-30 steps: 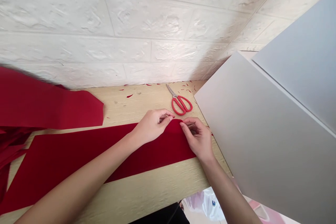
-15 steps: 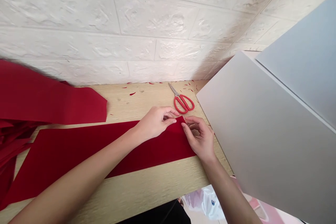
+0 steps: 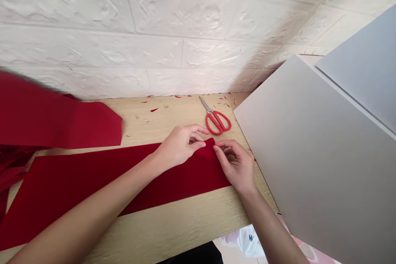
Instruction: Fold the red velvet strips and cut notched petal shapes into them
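- Now, the raised corner (image 3: 208, 148) at the end of the red strip (image 3: 77, 177) looks a little sharper than it did a second ago. The change is slight, and the rest of the strip lies flat along the table (image 3: 173, 227), running off the lower left of the view.
- Your left hand (image 3: 179, 147) is curled on the strip, with the thumb pressed against the corner's left side.
- Your right hand (image 3: 236, 167) closes on the corner from the other side, thumb and forefinger pinching the cloth. Your hands are nearly touching, with the corner clamped between them.
- The scissors (image 3: 217, 121) lie shut just beyond your hands, their red handles close to the corner but not touching it.
- Red snippets (image 3: 154, 110) are scattered along the far edge of the table.
- A second red piece (image 3: 58, 121) hangs in from the left, above the strip and blurred at its upper edge.
- A pale board (image 3: 318, 161) leans in on the right, and a textured white wall (image 3: 154, 29) rises behind the table.
- A plastic bag (image 3: 250, 241) shows below the table's near edge.
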{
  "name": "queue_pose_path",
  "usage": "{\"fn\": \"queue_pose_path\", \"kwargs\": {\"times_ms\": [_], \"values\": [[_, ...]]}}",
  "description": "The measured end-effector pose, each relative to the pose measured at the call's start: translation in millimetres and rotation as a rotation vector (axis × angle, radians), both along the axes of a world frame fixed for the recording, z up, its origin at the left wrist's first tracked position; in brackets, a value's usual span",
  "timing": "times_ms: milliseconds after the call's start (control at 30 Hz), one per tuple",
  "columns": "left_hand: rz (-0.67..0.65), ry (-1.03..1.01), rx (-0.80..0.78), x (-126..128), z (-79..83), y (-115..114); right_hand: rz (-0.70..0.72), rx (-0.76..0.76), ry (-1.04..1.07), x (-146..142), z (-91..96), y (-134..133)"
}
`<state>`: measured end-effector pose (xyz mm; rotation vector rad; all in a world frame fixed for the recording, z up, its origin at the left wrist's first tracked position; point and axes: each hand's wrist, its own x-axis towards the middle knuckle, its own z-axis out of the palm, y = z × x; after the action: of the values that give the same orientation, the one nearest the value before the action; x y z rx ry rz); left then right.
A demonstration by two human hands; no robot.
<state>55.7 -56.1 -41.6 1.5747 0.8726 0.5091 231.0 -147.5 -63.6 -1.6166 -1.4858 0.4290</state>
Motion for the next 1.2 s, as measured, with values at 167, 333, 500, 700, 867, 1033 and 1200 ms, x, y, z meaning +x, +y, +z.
{"fn": "queue_pose_path", "kwargs": {"times_ms": [167, 333, 500, 700, 867, 1033, 1200], "values": [[-0.005, -0.016, 0.033, 0.4, -4.5, -1.2, 0.002, -0.032, 0.117, -1.4, 0.8, 2.8], [-0.01, -0.012, 0.012, 2.0, -4.9, -2.9, 0.016, -0.054, 0.103, -2.2, 2.2, 3.5], [0.014, -0.014, -0.022, 1.5, -6.3, -3.3, 0.036, -0.042, 0.089, -1.5, 0.4, 3.1], [-0.001, -0.017, -0.042, 1.0, -7.5, -2.8, 0.035, -0.038, 0.114, 0.0, -3.6, 2.6], [0.02, -0.008, -0.066, 1.9, -12.2, -1.7, 0.049, -0.054, 0.14, 1.1, -4.9, 2.0], [0.024, -0.018, -0.077, 0.9, -17.3, -1.9, 0.056, -0.05, 0.127, 1.5, -5.7, 2.8], [0.039, -0.054, -0.039, 3.1, -20.7, -3.0, 0.054, -0.047, 0.127, 0.7, -5.3, 3.5]]}}
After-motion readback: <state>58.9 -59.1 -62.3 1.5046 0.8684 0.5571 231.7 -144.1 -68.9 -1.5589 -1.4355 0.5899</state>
